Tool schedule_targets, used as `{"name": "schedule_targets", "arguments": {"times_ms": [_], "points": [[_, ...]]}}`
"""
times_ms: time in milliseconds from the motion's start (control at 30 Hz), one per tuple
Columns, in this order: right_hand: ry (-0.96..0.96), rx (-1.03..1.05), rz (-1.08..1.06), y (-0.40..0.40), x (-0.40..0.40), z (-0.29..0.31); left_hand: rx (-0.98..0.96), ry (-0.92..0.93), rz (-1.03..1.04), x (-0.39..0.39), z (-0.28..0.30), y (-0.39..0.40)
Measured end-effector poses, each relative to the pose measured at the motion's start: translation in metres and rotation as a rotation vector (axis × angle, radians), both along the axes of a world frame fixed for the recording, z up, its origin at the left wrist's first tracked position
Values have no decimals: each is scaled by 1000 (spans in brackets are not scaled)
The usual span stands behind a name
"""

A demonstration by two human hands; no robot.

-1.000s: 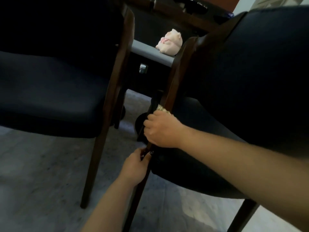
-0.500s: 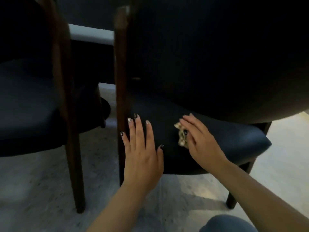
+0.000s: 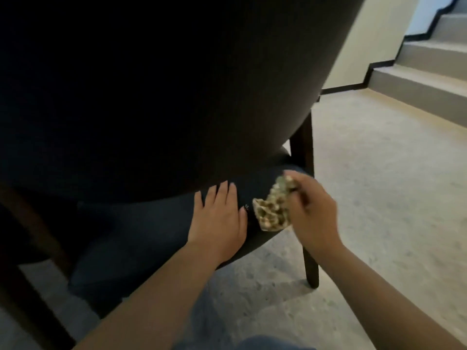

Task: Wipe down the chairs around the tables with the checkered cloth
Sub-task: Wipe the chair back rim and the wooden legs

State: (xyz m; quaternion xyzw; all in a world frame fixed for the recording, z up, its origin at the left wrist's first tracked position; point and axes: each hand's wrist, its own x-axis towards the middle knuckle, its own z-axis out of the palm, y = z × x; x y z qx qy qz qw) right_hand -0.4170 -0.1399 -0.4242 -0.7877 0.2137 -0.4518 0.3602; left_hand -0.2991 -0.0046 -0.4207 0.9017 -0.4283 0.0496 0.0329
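A dark upholstered chair (image 3: 156,102) with brown wooden legs fills most of the head view, seen from behind and below its curved back. My left hand (image 3: 218,218) lies flat with straight fingers on the back edge of the dark seat cushion (image 3: 141,228). Just to its right, my right hand (image 3: 310,210) grips the bunched checkered cloth (image 3: 273,210), beige and brown, held against the cushion's rear corner near the right back leg (image 3: 309,263).
A grey speckled floor (image 3: 379,185) stretches to the right. Steps (image 3: 424,72) with dark trim rise at the upper right beside a pale wall. Another dark wooden leg (image 3: 30,248) stands at the left. A blue-clad knee (image 3: 273,343) shows at the bottom edge.
The view has swung right along the chair, from its left leg to its right rear corner. Both hands moved right across the seat edge; my left hand now rests flat on the cushion.
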Motion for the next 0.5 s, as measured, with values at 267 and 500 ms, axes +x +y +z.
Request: {"name": "schedule_targets", "arguments": {"times_ms": [267,500], "points": [[-511,1033,-463,-112,-20,-13,14,-30,-309,9,-1,-107],[-406,878,-534,-159,26,0,-103,-95,-321,9,-9,-102]]}}
